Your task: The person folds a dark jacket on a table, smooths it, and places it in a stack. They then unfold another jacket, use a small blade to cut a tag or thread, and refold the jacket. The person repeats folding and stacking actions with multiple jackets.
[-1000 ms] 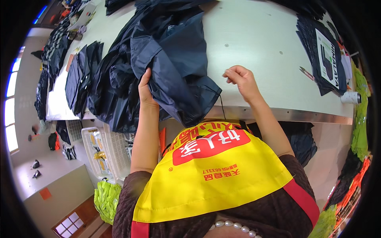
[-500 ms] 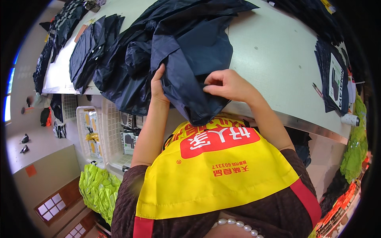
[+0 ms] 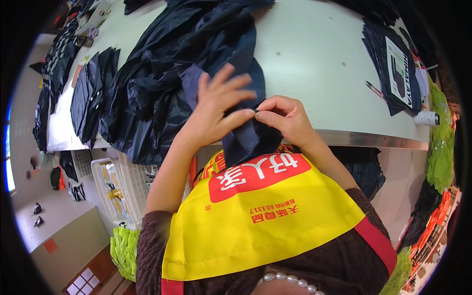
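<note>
A dark navy garment (image 3: 157, 93) of thin, shiny fabric lies crumpled over the table's front edge, part of it hanging against my yellow apron (image 3: 265, 226). My right hand (image 3: 290, 120) pinches a bit of the fabric's edge between thumb and forefinger. Over the cloth, my left hand (image 3: 214, 110) has its fingers spread and smeared by motion. Its thumb reaches to the right hand's fingertips, where a tiny dark bit shows. Whether the left thumb also presses on the cloth cannot be made out.
The white table (image 3: 305, 73) has a metal front edge. Folded dark pieces (image 3: 93, 93) lie left; at right are a stack of dark packs (image 3: 393, 73), a pen-like tool (image 3: 373, 89) and a thread spool (image 3: 427, 118). White baskets (image 3: 115, 191) stand below left.
My left hand has let go of the fabric's left side and moved up and right, fingers spreading. My right fingers now pinch the edge. The view has shifted, and the raised cloth has sunk.
</note>
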Demonstrator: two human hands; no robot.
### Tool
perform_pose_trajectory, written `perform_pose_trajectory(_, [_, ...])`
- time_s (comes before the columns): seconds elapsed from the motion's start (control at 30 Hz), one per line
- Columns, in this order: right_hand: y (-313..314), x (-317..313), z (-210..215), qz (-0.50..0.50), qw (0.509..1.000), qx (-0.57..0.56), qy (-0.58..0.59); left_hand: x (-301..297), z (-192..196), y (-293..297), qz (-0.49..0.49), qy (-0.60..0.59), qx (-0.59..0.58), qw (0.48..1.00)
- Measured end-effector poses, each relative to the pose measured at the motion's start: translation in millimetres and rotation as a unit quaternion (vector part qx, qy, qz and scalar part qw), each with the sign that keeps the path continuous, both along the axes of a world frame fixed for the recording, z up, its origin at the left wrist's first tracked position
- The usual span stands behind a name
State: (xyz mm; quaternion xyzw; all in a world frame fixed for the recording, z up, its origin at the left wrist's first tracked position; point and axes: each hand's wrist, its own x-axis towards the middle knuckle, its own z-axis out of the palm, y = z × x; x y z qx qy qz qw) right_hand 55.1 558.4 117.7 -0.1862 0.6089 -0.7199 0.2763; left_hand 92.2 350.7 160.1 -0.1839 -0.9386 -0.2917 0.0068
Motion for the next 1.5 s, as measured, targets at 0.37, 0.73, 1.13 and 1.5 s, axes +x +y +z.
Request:
perform_pose_trajectory(0.37, [150.1,-114.1,-79.4,-0.268,0.928,0.193,0.169,-31.5,-39.4,75.6,0.166,-0.327,0.396,0.842])
perform_pose_trajectory(0.73, [316.8,-202.7,-119.0,-0.112,0.574,0.770,0.257,-36.6,-40.8,82.4,0.231,-0.381,0.440,0.780])
perform_pose_trajectory(1.13, [203.5,-135.1,-67.0,-0.084,0.902,0.411,0.096,-31.4,-22.5,100.0,0.253,-0.272,0.243,0.896])
perform_pose_trajectory(1.5, [103.5,-58.8,36.1,0.094,0.905,0.321,0.264,-29.5,-31.1,109.7,0.190,-0.047,0.153,0.969])
